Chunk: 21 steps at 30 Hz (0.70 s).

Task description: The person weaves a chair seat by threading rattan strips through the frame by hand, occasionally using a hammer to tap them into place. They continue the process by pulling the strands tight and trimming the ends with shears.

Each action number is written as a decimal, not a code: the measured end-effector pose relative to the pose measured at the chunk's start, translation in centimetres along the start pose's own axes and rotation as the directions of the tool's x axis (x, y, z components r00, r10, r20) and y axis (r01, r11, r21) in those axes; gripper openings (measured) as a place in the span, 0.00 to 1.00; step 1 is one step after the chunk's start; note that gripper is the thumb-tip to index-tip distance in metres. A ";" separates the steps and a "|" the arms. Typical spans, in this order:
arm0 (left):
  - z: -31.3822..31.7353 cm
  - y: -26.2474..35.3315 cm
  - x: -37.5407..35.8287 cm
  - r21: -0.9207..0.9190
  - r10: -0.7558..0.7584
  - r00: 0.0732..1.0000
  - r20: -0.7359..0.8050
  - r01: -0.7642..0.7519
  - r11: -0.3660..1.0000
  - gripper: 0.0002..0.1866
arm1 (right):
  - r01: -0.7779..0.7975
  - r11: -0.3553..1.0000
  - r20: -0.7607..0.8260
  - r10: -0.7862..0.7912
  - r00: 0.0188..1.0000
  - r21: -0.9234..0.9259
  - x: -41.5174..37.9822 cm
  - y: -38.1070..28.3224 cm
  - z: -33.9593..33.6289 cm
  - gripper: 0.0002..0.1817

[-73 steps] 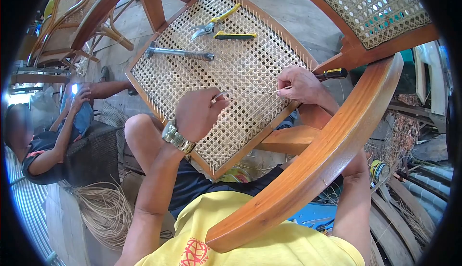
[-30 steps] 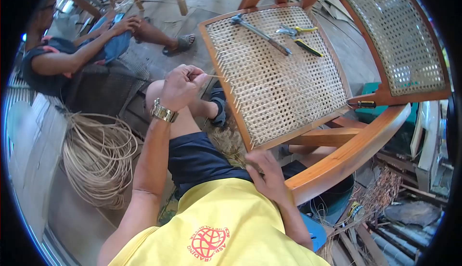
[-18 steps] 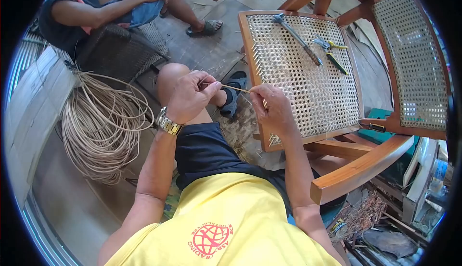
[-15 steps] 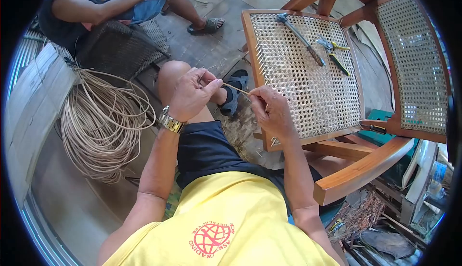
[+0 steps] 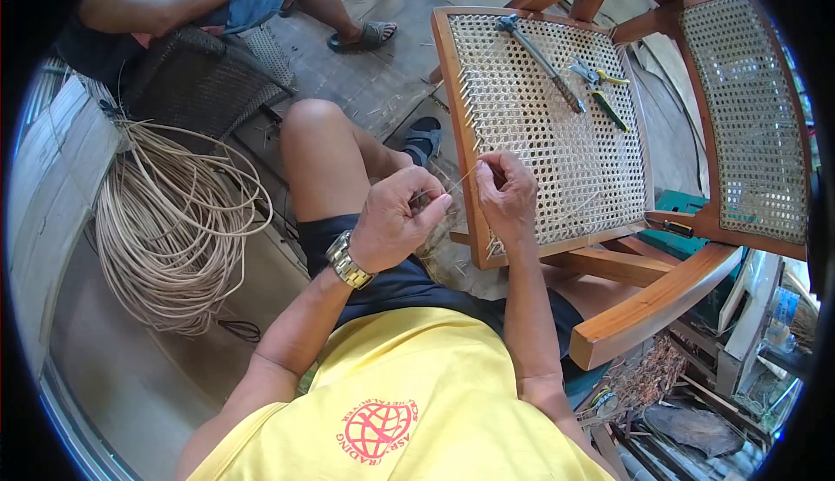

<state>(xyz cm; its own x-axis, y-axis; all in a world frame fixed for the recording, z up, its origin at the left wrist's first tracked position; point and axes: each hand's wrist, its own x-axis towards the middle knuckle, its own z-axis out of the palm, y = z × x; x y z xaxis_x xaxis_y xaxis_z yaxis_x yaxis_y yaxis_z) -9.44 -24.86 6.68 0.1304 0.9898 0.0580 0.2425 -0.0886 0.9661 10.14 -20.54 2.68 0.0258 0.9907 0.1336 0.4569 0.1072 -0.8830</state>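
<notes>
A thin cane strand (image 5: 464, 180) runs between my two hands, in front of the seat's left edge. My left hand (image 5: 402, 220), with a metal watch at the wrist, pinches one end between thumb and fingers. Closed on the other end is my right hand (image 5: 509, 192), over the corner area of the woven cane seat (image 5: 557, 150). The wooden chair (image 5: 456, 116) is tipped on its side relative to me, with short cane ends or pegs standing along the left frame. On the seat lie a hammer-like tool (image 5: 541, 59) and pliers (image 5: 591, 75) with yellow and dark green handles.
A large coil of cane (image 5: 170, 237) hangs at the left beside a pale board (image 5: 65, 146). Another person (image 5: 148, 11) sits at the upper left near a dark wicker chair (image 5: 191, 81). The chair's wooden arm (image 5: 652, 307) juts toward my right side. Scraps and debris (image 5: 644, 377) lie lower right.
My left hand has moved right and toward me, my right hand slightly right. The strand between them now looks thinner and slants differently. The view has shifted a little.
</notes>
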 end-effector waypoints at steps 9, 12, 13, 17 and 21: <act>-0.7 -0.5 0.2 -0.004 -0.131 0.988 -0.088 0.131 0.991 0.06 | 0.025 1.000 -0.014 -0.025 1.000 0.015 -1.9 -0.4 -1.0 0.03; -0.5 -0.1 0.0 0.070 -0.079 0.994 0.072 0.074 0.995 0.08 | 0.032 0.999 -0.037 -0.032 0.999 -0.017 -2.2 -0.4 -1.2 0.04; -0.1 -0.2 -0.1 0.092 -0.117 0.985 0.129 0.105 0.990 0.10 | 0.047 0.999 -0.034 -0.047 0.998 -0.022 -2.3 -0.3 -1.2 0.04; 0.7 -0.8 -0.3 0.196 -0.158 0.958 0.239 0.111 0.974 0.15 | 0.045 0.998 -0.053 -0.047 0.997 -0.044 -2.6 -0.4 -1.4 0.03; 1.1 -0.2 -0.1 0.104 -0.214 0.928 0.304 0.191 0.976 0.18 | 0.041 0.986 -0.055 -0.050 0.997 -0.163 -2.8 -1.1 -1.7 0.01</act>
<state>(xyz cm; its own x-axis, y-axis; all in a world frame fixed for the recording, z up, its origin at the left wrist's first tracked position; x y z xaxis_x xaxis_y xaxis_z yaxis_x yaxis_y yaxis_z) -8.48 -25.03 6.21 0.3610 0.9039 -0.2295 0.3617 0.0911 0.9278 11.07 -23.59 4.06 0.0520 0.9779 0.2026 0.5965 0.1323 -0.7916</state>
